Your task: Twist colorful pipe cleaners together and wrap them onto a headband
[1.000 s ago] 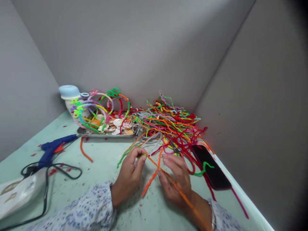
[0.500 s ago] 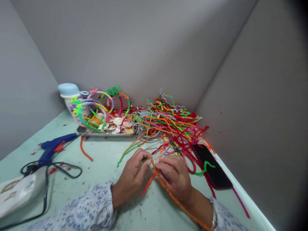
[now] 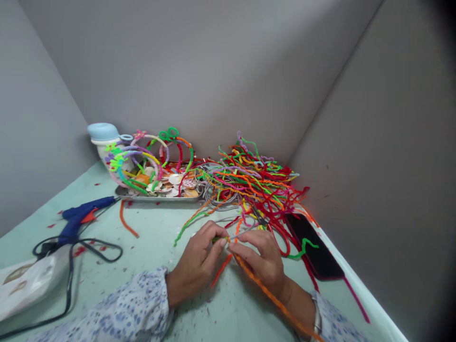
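My left hand (image 3: 199,263) pinches a small green fuzzy end, which looks like pipe cleaner (image 3: 216,239), in thumb and forefinger. Close beside it, the closed fingers of my right hand (image 3: 261,259) hold an orange pipe cleaner (image 3: 265,290) near its upper end. Its long tail runs down across my right wrist to the bottom edge. A thin greyish strand (image 3: 242,232) shows between the hands, and I cannot tell what it is. Under them a short orange-red pipe cleaner (image 3: 221,270) lies on the table. My fingers hide the meeting point.
Behind my hands lies a heap of coloured pipe cleaners (image 3: 256,175) with red-handled scissors (image 3: 285,242). Right of it is a black phone (image 3: 317,251). A metal tray (image 3: 160,199) holds shells and decorated headbands (image 3: 167,140). A blue glue gun (image 3: 76,218) with its cord lies left, near a white-blue bottle (image 3: 102,133).
The orange pipe cleaner has bent over at its upper end, between my fingertips. My right fingers have drawn slightly nearer my left, and its tail has shifted a little to the right.
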`<state>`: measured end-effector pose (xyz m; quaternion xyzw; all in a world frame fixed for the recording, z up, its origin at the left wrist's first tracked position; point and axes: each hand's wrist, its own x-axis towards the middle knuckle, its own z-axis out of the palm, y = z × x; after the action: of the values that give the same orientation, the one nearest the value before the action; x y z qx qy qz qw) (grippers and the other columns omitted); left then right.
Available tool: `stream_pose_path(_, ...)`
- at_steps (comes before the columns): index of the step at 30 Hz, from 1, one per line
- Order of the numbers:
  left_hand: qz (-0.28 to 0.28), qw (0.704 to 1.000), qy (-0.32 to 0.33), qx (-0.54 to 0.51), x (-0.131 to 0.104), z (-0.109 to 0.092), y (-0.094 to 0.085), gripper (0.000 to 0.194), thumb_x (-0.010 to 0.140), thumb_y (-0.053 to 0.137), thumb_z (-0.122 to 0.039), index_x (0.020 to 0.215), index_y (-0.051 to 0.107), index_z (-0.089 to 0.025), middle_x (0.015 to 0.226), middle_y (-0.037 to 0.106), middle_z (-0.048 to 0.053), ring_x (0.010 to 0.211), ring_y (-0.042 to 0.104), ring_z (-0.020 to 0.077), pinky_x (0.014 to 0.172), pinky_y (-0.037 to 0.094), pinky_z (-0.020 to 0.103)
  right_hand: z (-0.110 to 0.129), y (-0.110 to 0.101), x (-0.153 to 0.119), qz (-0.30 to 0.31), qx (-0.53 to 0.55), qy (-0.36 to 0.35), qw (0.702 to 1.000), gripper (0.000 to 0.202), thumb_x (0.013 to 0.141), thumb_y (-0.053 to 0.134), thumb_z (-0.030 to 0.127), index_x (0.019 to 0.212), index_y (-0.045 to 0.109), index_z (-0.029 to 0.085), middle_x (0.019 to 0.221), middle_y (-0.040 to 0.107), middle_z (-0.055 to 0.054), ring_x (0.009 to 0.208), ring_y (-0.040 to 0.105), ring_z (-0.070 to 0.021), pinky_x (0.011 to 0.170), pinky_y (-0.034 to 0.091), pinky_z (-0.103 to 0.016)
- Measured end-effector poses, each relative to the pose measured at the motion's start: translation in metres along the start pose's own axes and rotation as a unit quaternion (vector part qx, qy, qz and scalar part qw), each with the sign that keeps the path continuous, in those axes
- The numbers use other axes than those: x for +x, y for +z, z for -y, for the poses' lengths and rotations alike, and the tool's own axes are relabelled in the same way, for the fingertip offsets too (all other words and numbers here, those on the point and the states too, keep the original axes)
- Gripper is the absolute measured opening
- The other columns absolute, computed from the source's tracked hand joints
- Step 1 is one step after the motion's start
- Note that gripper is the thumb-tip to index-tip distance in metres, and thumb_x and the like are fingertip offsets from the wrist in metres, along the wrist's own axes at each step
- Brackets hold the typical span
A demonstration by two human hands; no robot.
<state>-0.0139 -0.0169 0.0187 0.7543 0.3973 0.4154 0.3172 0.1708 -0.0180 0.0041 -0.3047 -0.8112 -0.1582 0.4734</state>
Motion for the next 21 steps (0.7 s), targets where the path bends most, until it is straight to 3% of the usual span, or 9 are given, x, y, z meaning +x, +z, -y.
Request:
stream_pose_path(9, 0.004, 1.0, 0.011, 0.02, 0.0012, -0.0001, -0.0004, 0.015, 0.095, 0.042, -0.024, 0.093, 0.056, -0.02, 0.09, 0.058, 0.004, 0.087, 0.054, 0.0188, 0.079, 0.042, 0.031, -0.0032, 0.0039, -0.0041, 0.028, 0.023, 0.011, 0.999, 0.02, 0.088, 0.053, 0.011, 0.103, 0.062, 0.021, 0.098, 0.071, -0.007, 0.084, 0.066, -0.0172, 0.071, 0.05, -0.03)
stream_pose_path(21, 0.023, 0.999, 0.018, 0.032, 0.0022, -0.0015, 0.0008, 0.016, 0.095, 0.042, -0.022, 0.089, 0.056, -0.019, 0.088, 0.058, 0.004, 0.085, 0.054, 0.0189, 0.077, 0.042, 0.032, 0.0031, 0.0035, -0.007, 0.054, 0.069, 0.093, 0.992, 0.017, 0.092, 0.052, 0.015, 0.105, 0.06, 0.022, 0.097, 0.069, -0.006, 0.09, 0.068, -0.0164, 0.077, 0.057, -0.028)
